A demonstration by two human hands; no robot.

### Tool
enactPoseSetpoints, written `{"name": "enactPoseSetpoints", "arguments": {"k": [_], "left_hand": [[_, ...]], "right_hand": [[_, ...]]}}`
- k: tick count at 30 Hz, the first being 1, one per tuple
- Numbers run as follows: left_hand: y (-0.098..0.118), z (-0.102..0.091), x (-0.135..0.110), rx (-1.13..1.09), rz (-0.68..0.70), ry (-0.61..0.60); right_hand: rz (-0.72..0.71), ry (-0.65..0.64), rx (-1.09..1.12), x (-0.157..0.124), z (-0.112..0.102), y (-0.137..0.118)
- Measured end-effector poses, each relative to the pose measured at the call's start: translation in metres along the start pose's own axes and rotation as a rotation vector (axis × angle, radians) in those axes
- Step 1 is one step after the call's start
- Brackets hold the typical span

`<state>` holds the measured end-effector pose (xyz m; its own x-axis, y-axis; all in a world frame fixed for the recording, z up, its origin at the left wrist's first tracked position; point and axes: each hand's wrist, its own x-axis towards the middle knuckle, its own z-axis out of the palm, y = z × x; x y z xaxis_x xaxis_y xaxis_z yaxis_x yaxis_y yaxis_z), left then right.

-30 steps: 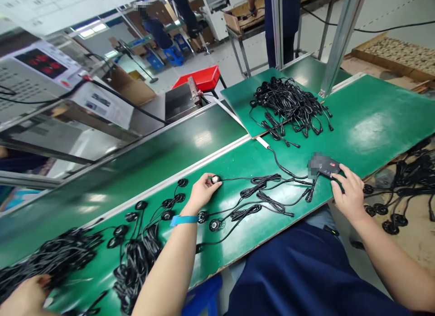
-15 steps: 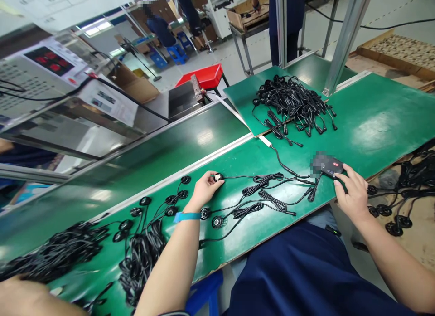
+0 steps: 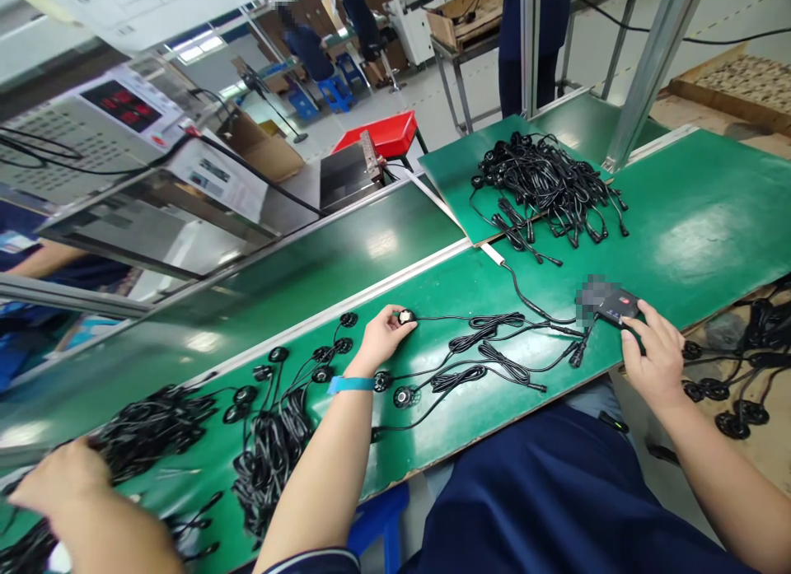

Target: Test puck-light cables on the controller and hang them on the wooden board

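Observation:
Between the thumb and fingers of my left hand (image 3: 384, 338) is a small round black lamp head (image 3: 406, 316) with a pale face. Its thin black cable (image 3: 442, 317) runs right across the green bench to a coiled bundle (image 3: 494, 320). My right hand (image 3: 653, 352) grips the near right end of a flat black control box (image 3: 618, 305), which has a small red light on top. Cables and connectors (image 3: 577, 353) lead from the box. Two more round lamp heads, one of them at the bench middle (image 3: 404, 397), lie near my left wrist.
A co-worker's hand (image 3: 67, 475) reaches over cable bundles (image 3: 157, 430) at the left. More coiled cables (image 3: 272, 459) lie beside my left forearm. A big cable heap (image 3: 544, 179) sits on a green board. A metal post (image 3: 658, 72) rises at the right; lamp heads (image 3: 732, 424) lie below it.
The view has shifted slightly, moving the scene a little right. My hands keep their holds on the lamp head and box. The co-worker's hand at the left has moved up toward the cables.

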<state>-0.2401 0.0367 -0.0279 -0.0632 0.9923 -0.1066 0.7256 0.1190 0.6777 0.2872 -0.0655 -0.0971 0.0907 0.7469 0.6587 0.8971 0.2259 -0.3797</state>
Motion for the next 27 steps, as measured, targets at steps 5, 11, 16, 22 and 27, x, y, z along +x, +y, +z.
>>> {"name": "enactPoseSetpoints", "arguments": {"k": [5, 11, 16, 22, 27], "left_hand": [[0.001, -0.0004, -0.0004, -0.006, -0.005, 0.008], [0.0025, -0.001, -0.0011, 0.002, -0.001, 0.01], [0.0016, -0.0027, -0.0037, 0.027, 0.0, 0.013], [0.0021, 0.003, -0.0096, 0.046, 0.02, 0.077], [0.0013, 0.0022, -0.0089, 0.069, 0.084, 0.246]], "right_hand": [[0.003, -0.005, 0.009, -0.0023, 0.002, 0.0043], [0.002, -0.005, 0.006, -0.0004, 0.0001, 0.0015], [0.016, -0.007, -0.004, 0.001, -0.0005, -0.0025], [0.03, -0.006, 0.006, -0.0004, -0.0006, -0.0033], [0.03, 0.021, 0.034, -0.0014, 0.0057, 0.0028]]}}
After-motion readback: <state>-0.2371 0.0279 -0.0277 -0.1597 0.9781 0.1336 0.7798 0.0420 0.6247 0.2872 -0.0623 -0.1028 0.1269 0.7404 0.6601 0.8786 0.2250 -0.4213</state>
